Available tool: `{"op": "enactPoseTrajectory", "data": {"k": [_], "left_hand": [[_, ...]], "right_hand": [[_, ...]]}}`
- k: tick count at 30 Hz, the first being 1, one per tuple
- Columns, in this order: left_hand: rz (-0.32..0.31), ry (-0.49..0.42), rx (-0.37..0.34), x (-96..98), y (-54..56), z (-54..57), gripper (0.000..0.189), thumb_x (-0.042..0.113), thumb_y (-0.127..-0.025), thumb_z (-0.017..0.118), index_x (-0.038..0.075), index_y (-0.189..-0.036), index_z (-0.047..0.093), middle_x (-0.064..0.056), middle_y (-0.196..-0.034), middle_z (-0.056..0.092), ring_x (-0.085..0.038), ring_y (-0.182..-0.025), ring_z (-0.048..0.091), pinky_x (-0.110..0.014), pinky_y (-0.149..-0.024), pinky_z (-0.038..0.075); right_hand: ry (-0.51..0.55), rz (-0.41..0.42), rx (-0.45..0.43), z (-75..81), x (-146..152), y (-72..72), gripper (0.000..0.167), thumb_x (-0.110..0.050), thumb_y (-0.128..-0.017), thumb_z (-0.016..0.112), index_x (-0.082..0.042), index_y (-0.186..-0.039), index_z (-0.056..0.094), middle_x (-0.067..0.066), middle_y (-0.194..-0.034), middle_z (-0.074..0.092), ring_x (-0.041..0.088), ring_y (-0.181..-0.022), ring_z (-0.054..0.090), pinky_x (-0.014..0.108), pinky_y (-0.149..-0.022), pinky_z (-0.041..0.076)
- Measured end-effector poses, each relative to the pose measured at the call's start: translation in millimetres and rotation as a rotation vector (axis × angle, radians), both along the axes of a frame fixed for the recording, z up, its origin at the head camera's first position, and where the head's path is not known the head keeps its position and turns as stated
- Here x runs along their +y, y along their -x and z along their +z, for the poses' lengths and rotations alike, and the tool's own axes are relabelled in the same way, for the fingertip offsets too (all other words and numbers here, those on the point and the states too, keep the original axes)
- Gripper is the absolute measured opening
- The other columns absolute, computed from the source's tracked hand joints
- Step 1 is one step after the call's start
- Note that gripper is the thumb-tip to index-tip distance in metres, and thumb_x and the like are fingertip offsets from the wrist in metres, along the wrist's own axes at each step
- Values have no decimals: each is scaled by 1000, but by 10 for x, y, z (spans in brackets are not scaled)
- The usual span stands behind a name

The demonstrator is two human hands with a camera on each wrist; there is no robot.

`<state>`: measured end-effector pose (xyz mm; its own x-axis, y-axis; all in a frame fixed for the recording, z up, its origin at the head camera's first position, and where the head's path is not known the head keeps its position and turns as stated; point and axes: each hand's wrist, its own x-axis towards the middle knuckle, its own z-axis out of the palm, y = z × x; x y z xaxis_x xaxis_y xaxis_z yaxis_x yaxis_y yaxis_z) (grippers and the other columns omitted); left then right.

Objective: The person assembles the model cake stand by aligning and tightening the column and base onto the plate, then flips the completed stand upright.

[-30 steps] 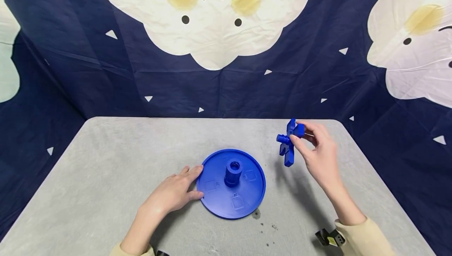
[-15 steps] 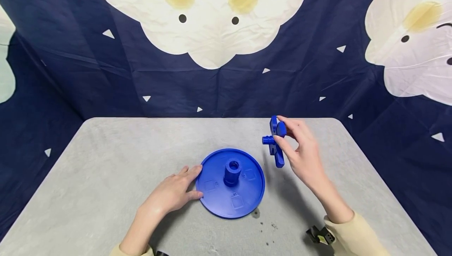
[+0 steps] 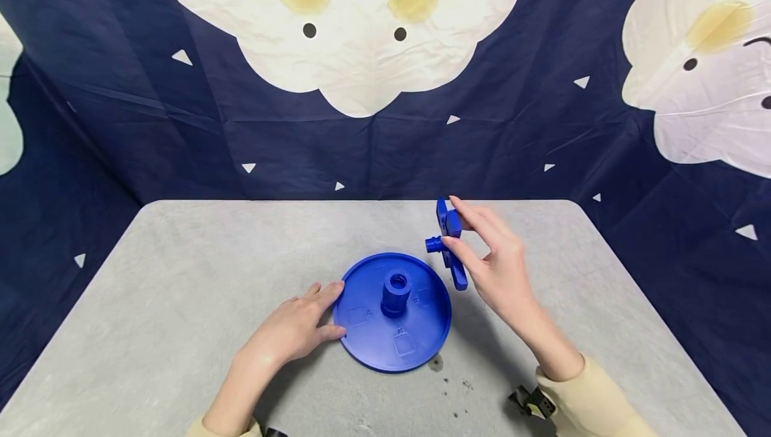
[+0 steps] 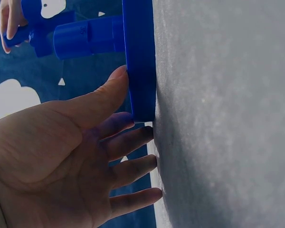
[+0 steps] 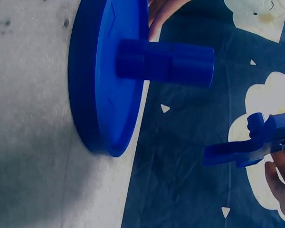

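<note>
A round blue base (image 3: 367, 336) with a raised rim lies flat on the grey table, and a hollow blue post (image 3: 395, 296) stands up from its middle. At the base's left edge rests my left hand (image 3: 295, 326), thumb and fingers spread and touching the rim; in the left wrist view the other fingertips reach the tabletop. My right hand (image 3: 496, 263) pinches a blue piece with several flat arms and a short peg (image 3: 452, 239). That piece is held on edge in the air, right of the post and apart from it, its peg pointing left.
The grey table (image 3: 199, 270) has rounded far corners. Behind and beside it hangs a dark blue cloth (image 3: 289, 149) printed with white clouds and small triangles. Dark specks (image 3: 456, 383) mark the tabletop near the base.
My right hand has moved left with the blue armed piece, bringing it close to the base. My left hand and the base have stayed in place.
</note>
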<state>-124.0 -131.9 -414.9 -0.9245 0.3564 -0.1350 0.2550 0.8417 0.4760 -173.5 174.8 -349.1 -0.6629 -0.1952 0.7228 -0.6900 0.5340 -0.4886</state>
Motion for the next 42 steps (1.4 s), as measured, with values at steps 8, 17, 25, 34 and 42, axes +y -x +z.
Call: {"op": "enactPoseTrajectory", "data": {"k": [8, 17, 25, 34, 42], "left_hand": [[12, -1, -7, -21, -9, -20, 74, 37, -93, 74, 7, -155, 45, -15, -160, 48, -46, -149, 40, -70, -117, 37], [15, 1, -6, -25, -12, -27, 75, 37, -93, 74, 7, -155, 46, -14, -160, 48, -46, -149, 40, -69, -117, 37], [7, 6, 2, -15, -6, -13, 74, 38, -93, 74, 7, -155, 46, -15, -159, 49, -47, -148, 41, -70, -116, 38], [13, 6, -5, -5, -4, -2, 74, 38, -93, 74, 8, -155, 46, -15, -159, 48, -46, -149, 41, -69, -117, 37], [19, 13, -19, 7, 10, -13, 76, 40, -93, 74, 9, -156, 45, -16, -159, 48, -46, -149, 40, -69, -116, 37]], "right_hand": [[-1, 73, -3, -20, -121, -25, 51, -3, -82, 85, -10, -130, 71, 5, -113, 75, 15, -101, 70, 14, -96, 53], [-63, 192, 0, -75, -265, -67, 49, -4, -85, 82, -11, -132, 70, 5, -120, 73, 17, -110, 69, 19, -104, 53], [-152, 288, 21, -128, -349, -125, 49, -4, -89, 77, -11, -137, 68, 5, -123, 70, 15, -107, 67, 16, -94, 55], [-292, 336, 91, -169, -392, -149, 48, -10, -90, 77, -16, -137, 68, 5, -127, 68, 20, -119, 64, 33, -102, 57], [-486, 308, 154, -230, -406, -169, 50, -17, -95, 72, -26, -144, 62, 1, -130, 66, 19, -122, 63, 40, -106, 54]]}}
